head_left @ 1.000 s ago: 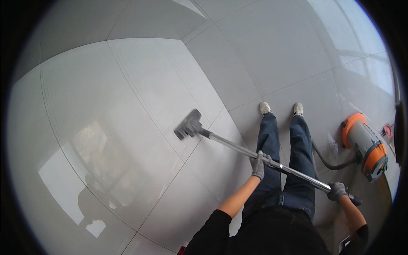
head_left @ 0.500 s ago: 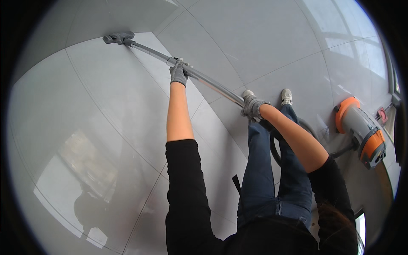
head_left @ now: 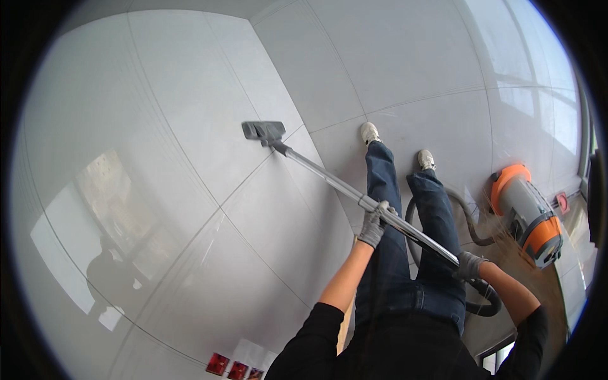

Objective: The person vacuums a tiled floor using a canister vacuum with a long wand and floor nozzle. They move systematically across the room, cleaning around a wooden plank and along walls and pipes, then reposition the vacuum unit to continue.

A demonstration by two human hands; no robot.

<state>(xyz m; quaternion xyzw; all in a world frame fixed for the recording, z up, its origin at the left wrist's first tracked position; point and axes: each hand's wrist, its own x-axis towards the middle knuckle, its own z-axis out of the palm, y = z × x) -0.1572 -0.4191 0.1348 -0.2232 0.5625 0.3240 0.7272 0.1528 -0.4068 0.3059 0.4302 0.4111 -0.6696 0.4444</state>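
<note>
My left hand [head_left: 373, 225], in a grey work glove, is closed around the middle of a silver vacuum cleaner wand [head_left: 323, 177]. Gloved the same way, my right hand [head_left: 470, 266] grips the wand's handle end beside my right thigh. The wand slants up and to the left, ending in a dark grey vacuum head [head_left: 265, 131] at the glossy grey tiled wall [head_left: 158, 190]; whether it touches the tiles I cannot tell. From the handle a dark ribbed hose [head_left: 486, 306] loops behind my legs to the grey and orange vacuum cleaner [head_left: 529, 209] on the right.
My feet in pale shoes [head_left: 370, 133] stand on the large-tiled grey floor [head_left: 405, 69]. Several red square pieces [head_left: 218, 363] show at the lower wall area. A small red item [head_left: 562, 202] lies beyond the vacuum cleaner. A window frame [head_left: 586, 139] runs along the far right.
Both hands have drawn the wand back toward my body and to the right. The vacuum head has come down from the far corner to nearer along the wall. My view has shifted too.
</note>
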